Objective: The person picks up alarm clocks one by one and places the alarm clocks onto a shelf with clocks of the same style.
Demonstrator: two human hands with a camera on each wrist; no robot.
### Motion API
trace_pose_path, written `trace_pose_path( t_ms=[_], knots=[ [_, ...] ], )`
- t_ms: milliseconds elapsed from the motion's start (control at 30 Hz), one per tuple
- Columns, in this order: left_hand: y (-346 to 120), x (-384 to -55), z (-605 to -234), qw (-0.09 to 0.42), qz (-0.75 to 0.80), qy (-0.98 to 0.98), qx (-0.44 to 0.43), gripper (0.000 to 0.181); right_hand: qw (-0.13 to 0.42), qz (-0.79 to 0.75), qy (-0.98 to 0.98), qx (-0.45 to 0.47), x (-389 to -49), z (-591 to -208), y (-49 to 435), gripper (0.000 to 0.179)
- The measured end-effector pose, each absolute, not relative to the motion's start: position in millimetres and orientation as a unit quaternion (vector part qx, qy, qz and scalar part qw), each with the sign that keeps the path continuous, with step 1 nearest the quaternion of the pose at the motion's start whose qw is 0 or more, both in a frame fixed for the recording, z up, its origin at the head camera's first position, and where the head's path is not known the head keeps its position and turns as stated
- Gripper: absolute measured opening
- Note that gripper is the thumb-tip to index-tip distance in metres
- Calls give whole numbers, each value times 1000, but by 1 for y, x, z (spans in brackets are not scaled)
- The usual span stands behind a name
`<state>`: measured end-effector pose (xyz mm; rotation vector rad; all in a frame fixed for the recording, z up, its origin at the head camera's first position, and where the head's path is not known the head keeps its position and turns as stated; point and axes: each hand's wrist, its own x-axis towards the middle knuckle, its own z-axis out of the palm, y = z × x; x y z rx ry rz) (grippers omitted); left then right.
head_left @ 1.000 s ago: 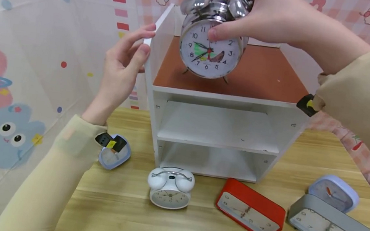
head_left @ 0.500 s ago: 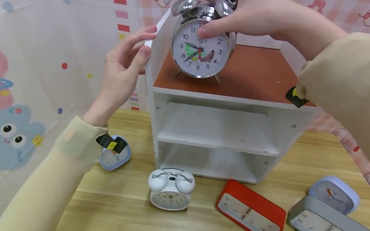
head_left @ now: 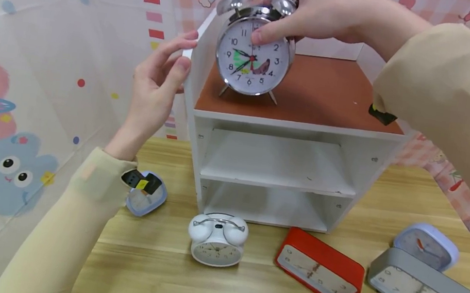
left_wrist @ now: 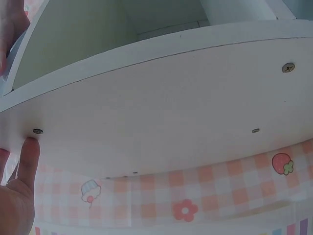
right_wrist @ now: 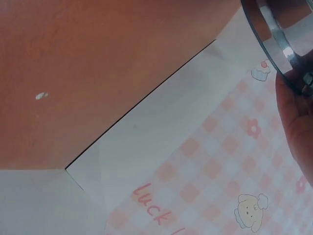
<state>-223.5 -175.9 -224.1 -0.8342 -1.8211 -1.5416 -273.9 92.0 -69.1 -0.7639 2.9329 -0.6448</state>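
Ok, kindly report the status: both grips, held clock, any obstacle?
Right grip holds round silver metal twin-bell clock, upright over brown flat shelf top; foot contact unclear. Left grip touches white side wall. No obstacle seen.

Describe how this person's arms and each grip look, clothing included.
Left sleeve: long, pale cream, a black strap with a yellow patch at its end. Right sleeve: long, beige, a black piece beside its end. Left grip and right grip are ungloved.

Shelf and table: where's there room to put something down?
On the shelf, the brown top is bare right of the silver clock, and both white levels below look bare. On the table, there's room between the white clock and the red clock. It's crowded at the right, where the gray clock partly hides the purple clock.
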Motion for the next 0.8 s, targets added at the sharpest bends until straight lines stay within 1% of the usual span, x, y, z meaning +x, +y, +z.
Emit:
trace_pose_path(
  t_ms=[133,367,600,800],
  knots=[
    [-176,-223,-223,299,-584,-686,-315,43,26,-210,945,-250,-275,-69,91,68],
    [-175,-222,-221,299,-584,-683,-320,41,43,-216,939,-266,-278,-67,88,75],
    [-177,-222,-223,302,-579,-686,-320,44,70,-230,929,-282,-281,-66,86,74],
    [-177,-223,-222,302,-580,-684,-322,45,64,-233,929,-281,-282,-67,86,72]
  ],
)
